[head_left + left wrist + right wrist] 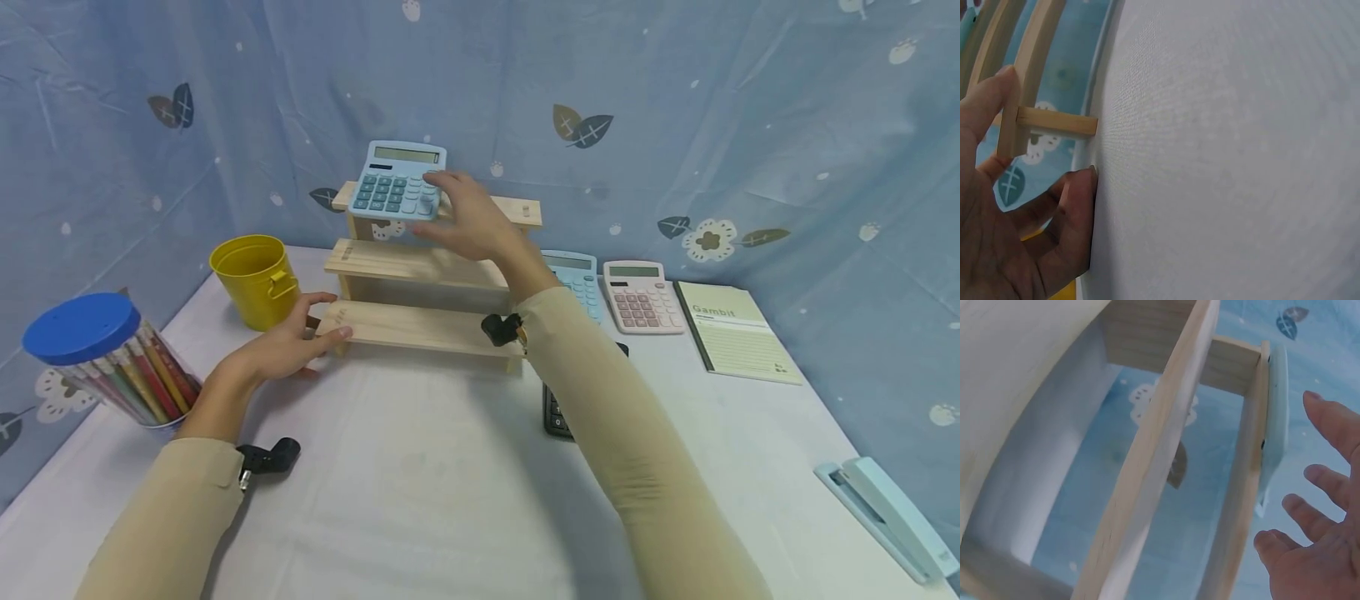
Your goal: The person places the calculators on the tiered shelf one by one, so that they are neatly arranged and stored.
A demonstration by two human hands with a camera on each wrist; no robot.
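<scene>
A three-tier wooden shelf (420, 325) stands in the middle of the white table. On its top tier lies a light blue calculator (384, 187), tipped back with its keys facing me. My right hand (474, 218) is beside the calculator's right edge; in the right wrist view its fingers (1319, 515) are spread and apart from the calculator (1275, 412). My left hand (279, 343) pinches the left end of the lowest tier between thumb and forefinger. The left wrist view shows the thumb (988, 100) against that board (1034, 62), the other fingers curled below it.
Left of the shelf stand a yellow bucket (258, 287) and a blue-lidded jar of pencils (153, 379). To the right are another blue calculator (581, 279), a pink calculator (643, 300), a notebook (738, 329) and a light blue stapler (892, 517). My right sleeve partly covers a black calculator (557, 417).
</scene>
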